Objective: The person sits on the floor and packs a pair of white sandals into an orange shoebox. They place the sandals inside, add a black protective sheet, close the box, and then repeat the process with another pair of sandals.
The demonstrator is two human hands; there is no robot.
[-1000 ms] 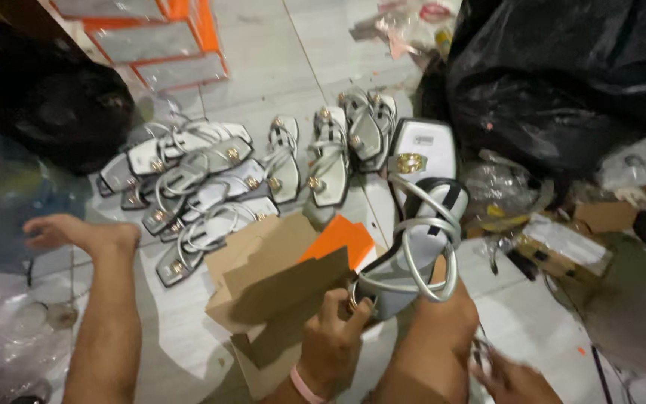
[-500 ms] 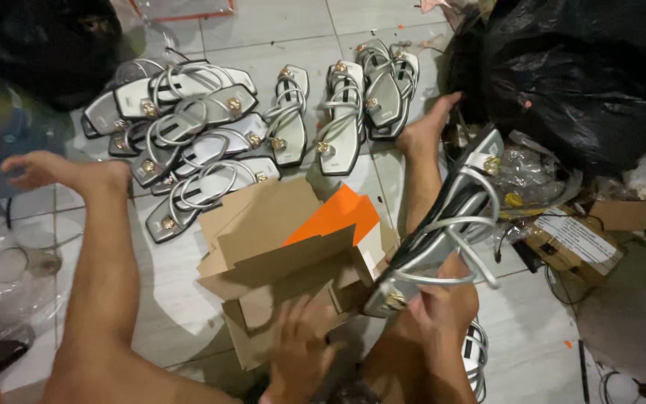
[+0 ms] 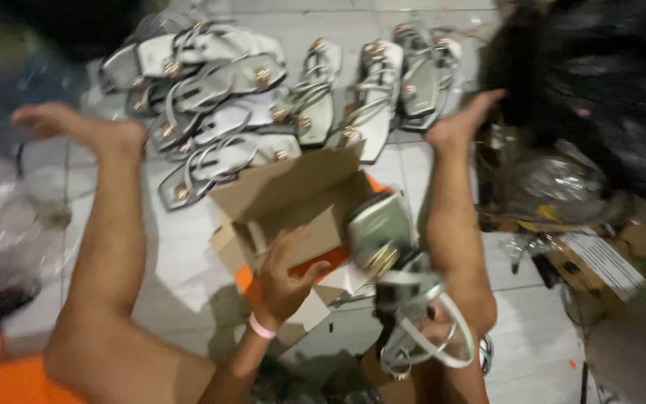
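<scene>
A box (image 3: 293, 202) is steadied by the left hand (image 3: 285, 273); a sandal (image 3: 394, 254) is gripped in the right hand (image 3: 431, 318) for boxing, calling for careful aim

The floor (image 3: 188, 247) is of pale grey tiles with thin dark joints, and to the right of it a big black plastic bag (image 3: 600, 97) lies, shining softly.

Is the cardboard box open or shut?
Open: the cardboard box has its flaps raised, and the left hand rests at its opening.
</scene>
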